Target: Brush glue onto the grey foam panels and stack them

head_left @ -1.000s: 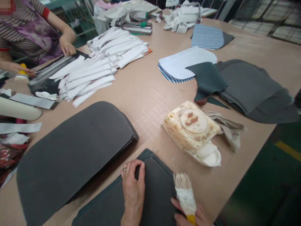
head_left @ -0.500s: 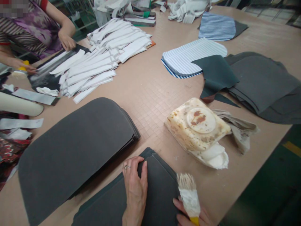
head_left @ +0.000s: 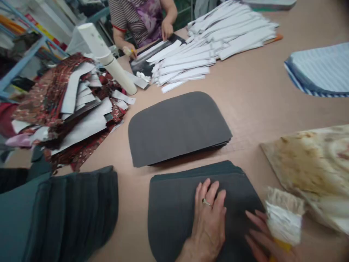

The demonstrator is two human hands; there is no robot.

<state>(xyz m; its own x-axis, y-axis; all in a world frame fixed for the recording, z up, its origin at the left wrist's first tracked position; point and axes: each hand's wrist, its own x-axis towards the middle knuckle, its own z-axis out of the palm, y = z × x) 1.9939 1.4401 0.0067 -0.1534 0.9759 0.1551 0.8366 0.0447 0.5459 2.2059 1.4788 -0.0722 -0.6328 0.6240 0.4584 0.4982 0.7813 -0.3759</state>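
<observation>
At bottom centre, the left hand [head_left: 208, 222] lies flat, unclenched, on a stack of dark-grey rounded sheets [head_left: 169, 211], while the right hand [head_left: 264, 241], lower right, grasps a yellow-handled, white-wrapped bristle brush [head_left: 283, 220].

Left hand [head_left: 208, 225]: bare, slim fingers, tendons faintly raised across the back, nails look short. Thin metal ring [head_left: 208, 202], silvery, small raised setting; can't tell exactly which finger. Left wrist [head_left: 195, 249] bare where it shows. Right hand [head_left: 265, 241]: bare, slender tapered fingers, blurred, partly hidden; nail detail unclear.
</observation>
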